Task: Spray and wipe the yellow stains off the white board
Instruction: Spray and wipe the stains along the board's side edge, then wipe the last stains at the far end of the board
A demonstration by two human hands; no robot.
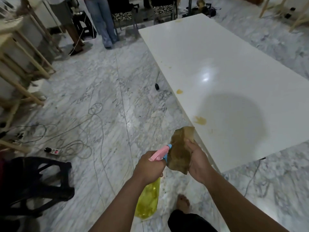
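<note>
A large white board lies low over the marble floor on the right. Yellow stains sit along its left edge: one near me, a smaller one farther along, and a faint one at the far end. My left hand grips a yellow spray bottle by its pink head, the nozzle pointing at a brown cloth. My right hand holds that cloth up just left of the board's edge.
Cables and a power strip trail over the floor at left. A black plastic stool stands at lower left, wooden frames at far left. Two people's legs stand at the back. My bare foot is below the hands.
</note>
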